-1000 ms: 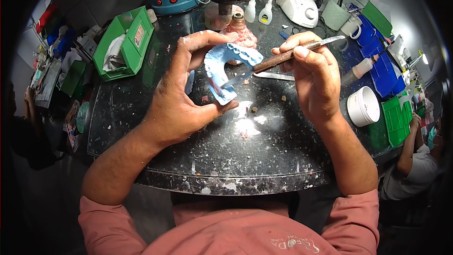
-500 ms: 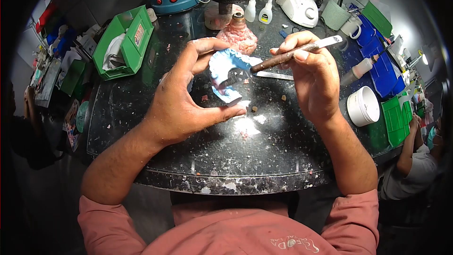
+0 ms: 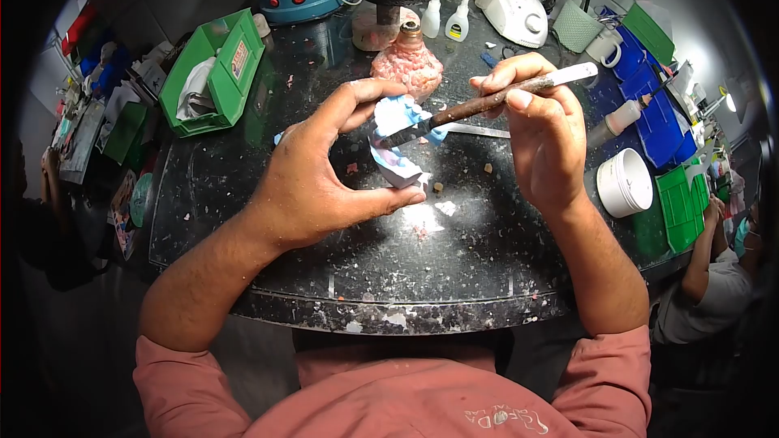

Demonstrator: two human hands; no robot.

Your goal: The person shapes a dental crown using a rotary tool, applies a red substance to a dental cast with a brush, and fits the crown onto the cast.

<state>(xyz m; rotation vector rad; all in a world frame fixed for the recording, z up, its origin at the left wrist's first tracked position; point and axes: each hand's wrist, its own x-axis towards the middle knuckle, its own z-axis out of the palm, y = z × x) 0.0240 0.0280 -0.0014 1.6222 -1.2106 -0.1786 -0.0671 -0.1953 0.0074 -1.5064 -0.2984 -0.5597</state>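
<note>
Left hand (image 3: pixel 312 182) was curled around a blue dental cast (image 3: pixel 395 139), thumb under its lower edge and forefinger arched over the top, so the cast sat pinched between them above the dark speckled bench (image 3: pixel 454 268). Right hand (image 3: pixel 540 134) was closed on a brown-handled carving tool (image 3: pixel 487 102), gripped near the middle, and the blade end met the cast's inner side. Honestly, the blade tip was hard to make out, since it got lost against the blue, and the forefinger covered part of the cast's top. Just behind the cast stood a pink lumpy bottle (image 3: pixel 407 62). Off to the left, a green bin (image 3: pixel 217 73) held something white and crumpled. A white tub (image 3: pixel 625 182) sat near the right wrist, contents not visible. At the right edge, another person's arm (image 3: pixel 704 251) was mostly cut off.
</note>
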